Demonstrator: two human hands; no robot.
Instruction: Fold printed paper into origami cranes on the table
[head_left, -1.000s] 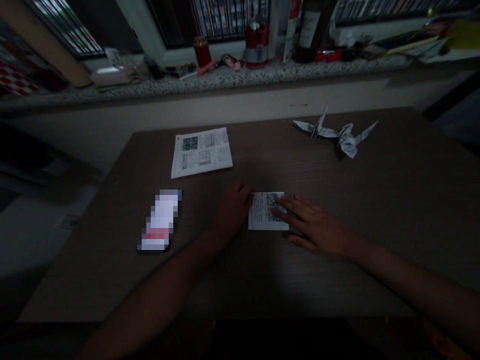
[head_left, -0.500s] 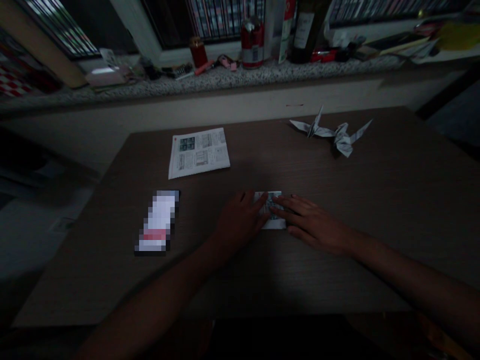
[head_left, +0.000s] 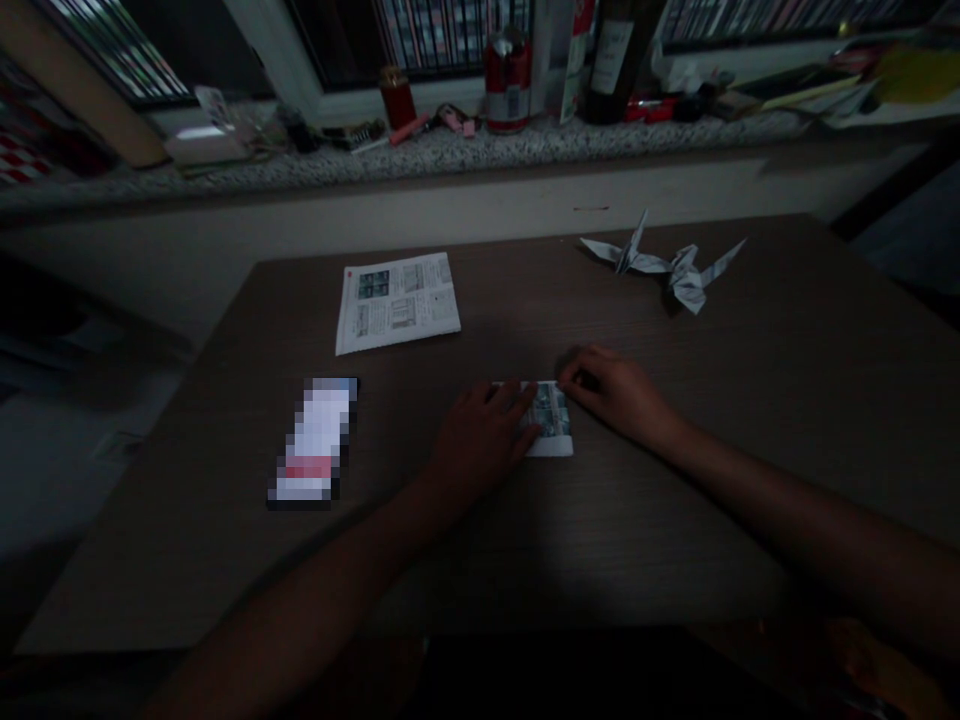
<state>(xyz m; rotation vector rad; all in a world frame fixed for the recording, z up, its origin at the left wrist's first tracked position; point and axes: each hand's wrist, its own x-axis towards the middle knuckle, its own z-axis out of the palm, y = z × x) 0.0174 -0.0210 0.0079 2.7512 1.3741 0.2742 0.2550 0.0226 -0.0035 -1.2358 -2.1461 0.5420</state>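
Note:
A small folded piece of printed paper point(head_left: 553, 420) lies on the table in front of me. My left hand point(head_left: 484, 430) rests flat across its left part, fingers spread and pressing it down, so that side is hidden. At the paper's upper right corner, my right hand point(head_left: 611, 385) has its thumb and index finger pinched together, with the other fingers curled in. The rest of the printed face shows between the two hands.
A larger folded newspaper sheet point(head_left: 401, 305) lies at the back left, and a phone point(head_left: 315, 440) with a blurred screen sits nearer. Two paper cranes point(head_left: 686, 280) stand at the back right. The granite sill point(head_left: 435, 160) holds a red can point(head_left: 508, 85), a bottle point(head_left: 611, 65) and clutter.
My right hand has lifted off the paper's face, moved up to its upper right corner, and gone from outstretched fingers to a pinch. My left hand stays nearly in place.

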